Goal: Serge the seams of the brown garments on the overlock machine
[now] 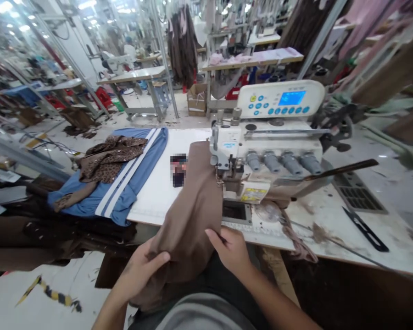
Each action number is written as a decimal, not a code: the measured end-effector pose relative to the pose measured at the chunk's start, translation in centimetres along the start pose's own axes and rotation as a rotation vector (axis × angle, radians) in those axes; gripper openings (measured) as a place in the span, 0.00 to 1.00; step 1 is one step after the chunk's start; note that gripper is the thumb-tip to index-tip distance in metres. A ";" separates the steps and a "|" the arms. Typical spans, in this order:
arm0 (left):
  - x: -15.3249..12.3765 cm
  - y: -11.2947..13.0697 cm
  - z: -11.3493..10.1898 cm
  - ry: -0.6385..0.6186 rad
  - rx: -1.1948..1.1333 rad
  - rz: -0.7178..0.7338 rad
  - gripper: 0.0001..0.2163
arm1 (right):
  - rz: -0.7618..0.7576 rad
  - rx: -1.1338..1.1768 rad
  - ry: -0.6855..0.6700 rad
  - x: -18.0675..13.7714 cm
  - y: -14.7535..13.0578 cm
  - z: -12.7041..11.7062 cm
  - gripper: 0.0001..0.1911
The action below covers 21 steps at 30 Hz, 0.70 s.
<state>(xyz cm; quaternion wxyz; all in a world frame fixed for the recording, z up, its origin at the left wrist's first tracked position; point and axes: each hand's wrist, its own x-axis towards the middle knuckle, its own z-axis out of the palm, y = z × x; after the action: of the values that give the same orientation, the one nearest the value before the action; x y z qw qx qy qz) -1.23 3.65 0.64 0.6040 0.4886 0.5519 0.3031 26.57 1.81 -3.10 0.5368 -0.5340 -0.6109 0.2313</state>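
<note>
A head-worn view looked down over a sewing table in a crowded garment workshop. Clock directions are taken from the middle of the picture, with 12 straight ahead.

At 7 o'clock, the person's left hand (141, 270) was curled over a gathered fold of brown fabric (189, 220), holding it closed in the fingers. At 6 o'clock, the right hand (229, 250) lay on the fabric's right edge with its fingers extended; whether it was gripping, I could not tell.

The fabric ran from the hands, past the table edge, to 12 o'clock, where it lay on a white tabletop (158, 197), its edge right beside the presser foot (223, 176) of an overlock sewing machine (265, 156) at 1 o'clock. A control panel (280, 98) with a blue screen stood behind the machine. A small blurred object (178, 170) lay just left of the fabric.

At 9 o'clock, a blue garment with white stripes (124, 183) lay beneath leopard-print fabric (110, 158). Black thread snips (365, 229) lay at 4 o'clock.
</note>
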 end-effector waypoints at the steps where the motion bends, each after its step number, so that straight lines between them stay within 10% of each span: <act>1: -0.2 0.0 -0.2 0.028 -0.046 0.031 0.27 | -0.004 -0.007 0.000 0.1 -0.1 0.0 0.28; 9: -0.6 -0.7 -2.8 0.226 -0.072 -0.008 0.28 | 0.041 0.018 0.002 0.3 -1.5 0.3 0.31; 13: -0.6 -0.9 -4.7 0.110 0.165 -0.148 0.23 | 0.078 0.080 0.002 0.5 -2.0 0.0 0.31; 17: -0.9 -0.3 -5.4 0.309 0.003 -0.093 0.28 | 0.047 0.114 0.037 0.6 -2.0 -0.3 0.32; 21: -1.3 0.2 -5.2 0.175 0.235 -0.188 0.23 | 0.061 0.138 0.013 0.8 -1.7 -0.7 0.31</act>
<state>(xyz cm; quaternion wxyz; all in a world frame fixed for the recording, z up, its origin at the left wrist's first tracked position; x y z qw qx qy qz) -6.42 3.88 1.77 0.5181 0.4737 0.6772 0.2202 26.68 1.78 -1.12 0.5689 -0.5154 -0.5735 0.2859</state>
